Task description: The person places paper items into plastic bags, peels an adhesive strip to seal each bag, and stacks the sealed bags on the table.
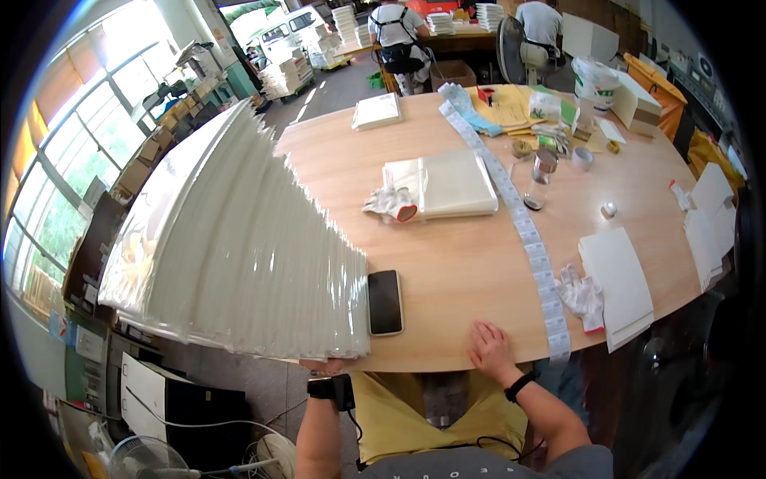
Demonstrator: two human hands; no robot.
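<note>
A tall stack of white packs in clear plastic film (239, 231) fills the left of the table. My left hand (321, 366) is at its near lower edge by the table rim; the fingers are hidden, so its grip cannot be told. My right hand (491, 349) lies flat on the tabletop near the front edge, fingers stretched out and holding nothing. Between the hands, beside the stack, sits a black-screened phone (385, 302). A long strip of white labels (532, 247) runs across the table to the right of my right hand.
Farther back lie clear plastic bags (455, 185) with a white glove (391, 203) on them. At right are another glove (582, 297), white sheets (618, 279) and a clear jar (540, 180). A white bucket (594, 84) stands far right. Two people work at a back table.
</note>
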